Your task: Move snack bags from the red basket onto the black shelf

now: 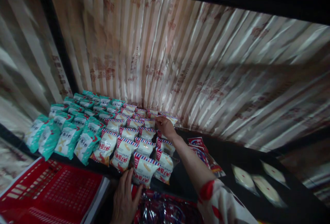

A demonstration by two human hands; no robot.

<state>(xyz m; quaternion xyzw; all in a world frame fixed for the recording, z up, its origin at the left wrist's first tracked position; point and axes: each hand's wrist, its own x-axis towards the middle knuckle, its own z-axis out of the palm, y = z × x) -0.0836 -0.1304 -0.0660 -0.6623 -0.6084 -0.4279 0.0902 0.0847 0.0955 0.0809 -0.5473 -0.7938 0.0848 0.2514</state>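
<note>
My right hand (166, 127) reaches over the rows of white snack bags (145, 169) with red-and-blue striped tops. Its fingers are closed at the top edge of a bag near the back; the fingertips are partly hidden. Low in the view, my left hand (125, 198) has its thumb and fingers apart. It lies against or just below the lower edge of the front bags; I cannot tell whether it touches them. Teal snack bags (65, 139) stand in rows to the left of the white ones.
A red basket (69, 182) stands at the lower left. Dark red shiny packets (167, 210) lie in front of me. More red packets (203, 153) and several pale round packaged items (268, 188) lie on the black shelf (221, 196). Striped sheeting (180, 62) hangs behind.
</note>
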